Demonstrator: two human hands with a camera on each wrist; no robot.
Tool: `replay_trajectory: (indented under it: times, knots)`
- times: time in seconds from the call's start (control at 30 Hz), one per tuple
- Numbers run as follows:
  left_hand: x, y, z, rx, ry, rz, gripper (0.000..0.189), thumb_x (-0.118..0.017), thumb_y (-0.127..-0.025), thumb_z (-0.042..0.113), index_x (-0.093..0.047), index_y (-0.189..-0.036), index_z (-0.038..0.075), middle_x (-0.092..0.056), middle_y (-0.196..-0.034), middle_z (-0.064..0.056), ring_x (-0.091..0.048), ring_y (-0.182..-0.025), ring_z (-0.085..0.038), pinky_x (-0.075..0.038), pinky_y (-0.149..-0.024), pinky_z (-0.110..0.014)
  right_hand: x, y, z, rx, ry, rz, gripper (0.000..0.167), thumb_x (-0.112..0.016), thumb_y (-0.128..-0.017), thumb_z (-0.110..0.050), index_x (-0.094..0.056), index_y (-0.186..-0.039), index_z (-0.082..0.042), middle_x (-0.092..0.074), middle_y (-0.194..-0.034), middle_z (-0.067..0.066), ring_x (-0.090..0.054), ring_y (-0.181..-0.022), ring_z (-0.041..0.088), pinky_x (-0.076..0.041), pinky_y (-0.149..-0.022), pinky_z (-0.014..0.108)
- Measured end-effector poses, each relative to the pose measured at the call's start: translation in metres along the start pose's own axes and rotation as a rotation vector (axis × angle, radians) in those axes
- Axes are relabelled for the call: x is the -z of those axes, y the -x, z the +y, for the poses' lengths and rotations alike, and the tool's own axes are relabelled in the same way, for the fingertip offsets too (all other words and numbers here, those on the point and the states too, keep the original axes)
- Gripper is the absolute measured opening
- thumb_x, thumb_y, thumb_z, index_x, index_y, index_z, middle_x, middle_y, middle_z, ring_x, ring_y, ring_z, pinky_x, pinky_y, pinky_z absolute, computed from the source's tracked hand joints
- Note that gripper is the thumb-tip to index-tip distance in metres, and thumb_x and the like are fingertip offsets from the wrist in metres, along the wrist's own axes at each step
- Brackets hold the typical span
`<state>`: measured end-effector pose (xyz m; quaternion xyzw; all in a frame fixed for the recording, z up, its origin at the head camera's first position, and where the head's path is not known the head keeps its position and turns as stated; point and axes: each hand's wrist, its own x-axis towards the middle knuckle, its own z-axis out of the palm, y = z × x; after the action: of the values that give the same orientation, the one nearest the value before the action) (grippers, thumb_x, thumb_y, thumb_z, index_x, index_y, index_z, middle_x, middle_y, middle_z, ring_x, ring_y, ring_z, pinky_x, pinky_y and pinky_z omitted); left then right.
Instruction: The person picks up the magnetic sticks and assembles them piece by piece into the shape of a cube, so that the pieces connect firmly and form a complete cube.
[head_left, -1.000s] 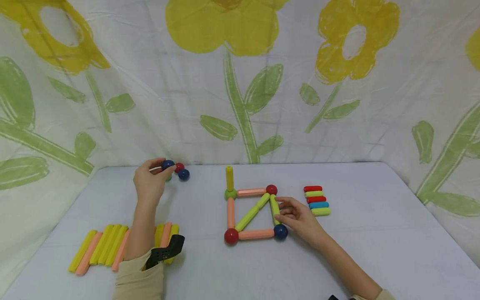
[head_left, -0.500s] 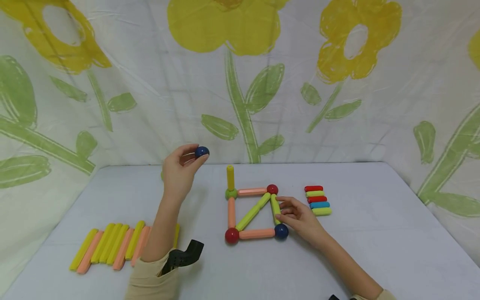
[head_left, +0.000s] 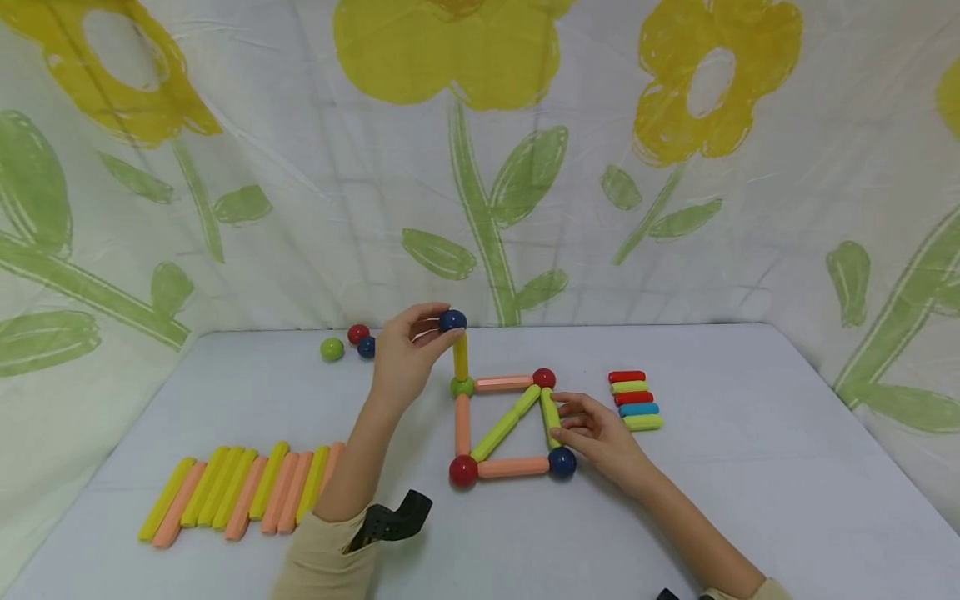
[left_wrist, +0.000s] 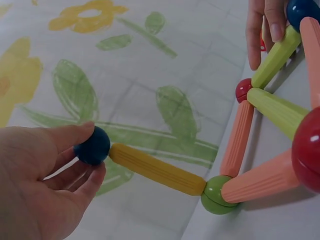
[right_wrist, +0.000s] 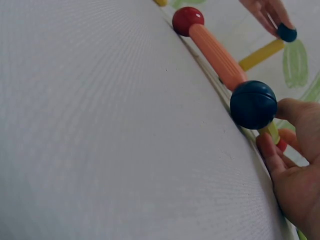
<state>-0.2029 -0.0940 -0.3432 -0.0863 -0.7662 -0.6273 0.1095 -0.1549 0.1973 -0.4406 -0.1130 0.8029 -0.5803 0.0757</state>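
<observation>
My left hand (head_left: 405, 354) pinches a dark blue ball (left_wrist: 93, 146) between thumb and fingers. The ball sits right at the top end of an upright yellow stick (head_left: 461, 358), whose foot stands on a green ball (head_left: 462, 387). That green ball is one corner of a flat square of sticks and balls, with a lime diagonal stick (head_left: 506, 423) across it. My right hand (head_left: 600, 433) holds the square's right side, a lime-green stick (head_left: 550, 412), between thumb and fingers, close to the blue corner ball (right_wrist: 253, 105). Red balls (head_left: 463, 472) form the other corners.
Loose green (head_left: 332, 349), red (head_left: 358, 334) and blue balls lie at the back left. A row of yellow and salmon sticks (head_left: 242, 498) lies front left, partly behind the left forearm. Several short coloured sticks (head_left: 636, 398) lie right of the square. A flowered cloth hangs behind.
My left hand has lifted the blue ball from the group at the back left and carried it right to the top of the yellow stick. My right hand has stayed in place.
</observation>
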Motion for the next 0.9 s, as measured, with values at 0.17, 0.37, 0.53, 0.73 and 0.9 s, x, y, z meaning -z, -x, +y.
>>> replay_trajectory:
  times: [0.17, 0.37, 0.53, 0.73, 0.9]
  knots:
    - [-0.003, 0.000, -0.005, -0.015, 0.011, -0.005, 0.038, -0.077, -0.094, -0.002, -0.067, -0.130, -0.008, -0.070, -0.129, -0.024, -0.067, -0.121, -0.036, -0.057, -0.099, -0.024, 0.000, 0.000, 0.000, 0.000, 0.006, -0.002, 0.053, -0.074, -0.100, -0.012, -0.055, -0.148, -0.003, -0.061, -0.129, 0.021, -0.064, -0.110, 0.026, -0.056, -0.090, 0.014]
    - [-0.003, 0.001, -0.003, 0.006, 0.009, -0.020, 0.039, -0.077, -0.095, 0.000, -0.066, -0.132, -0.006, -0.069, -0.132, -0.022, -0.066, -0.123, -0.034, -0.057, -0.101, -0.026, 0.000, 0.000, -0.001, -0.007, 0.009, 0.003, 0.052, -0.074, -0.100, -0.011, -0.055, -0.148, -0.003, -0.061, -0.129, 0.020, -0.064, -0.110, 0.026, -0.055, -0.089, 0.014]
    - [0.001, 0.001, -0.002, 0.024, 0.000, -0.046, 0.044, -0.077, -0.096, 0.003, -0.064, -0.137, -0.004, -0.066, -0.138, -0.020, -0.064, -0.127, -0.034, -0.055, -0.105, -0.029, -0.001, 0.000, -0.001, -0.013, 0.005, 0.001, 0.053, -0.074, -0.100, -0.012, -0.055, -0.149, -0.003, -0.061, -0.130, 0.020, -0.064, -0.110, 0.026, -0.056, -0.089, 0.014]
    - [0.015, 0.002, -0.001, 0.031, -0.008, -0.016, 0.046, -0.077, -0.096, 0.005, -0.064, -0.139, -0.002, -0.064, -0.141, -0.018, -0.064, -0.129, -0.032, -0.053, -0.107, -0.028, -0.001, 0.000, 0.000, -0.013, -0.003, 0.000, 0.054, -0.074, -0.100, -0.013, -0.055, -0.149, -0.003, -0.060, -0.130, 0.020, -0.065, -0.109, 0.025, -0.056, -0.089, 0.014]
    - [0.027, 0.004, 0.003, 0.044, -0.016, -0.002, 0.045, -0.076, -0.097, 0.006, -0.063, -0.139, -0.003, -0.063, -0.142, -0.018, -0.063, -0.129, -0.030, -0.053, -0.105, -0.023, -0.001, 0.000, -0.001, -0.011, -0.011, 0.002, 0.053, -0.074, -0.100, -0.012, -0.055, -0.148, -0.002, -0.061, -0.128, 0.020, -0.065, -0.108, 0.024, -0.056, -0.089, 0.014]
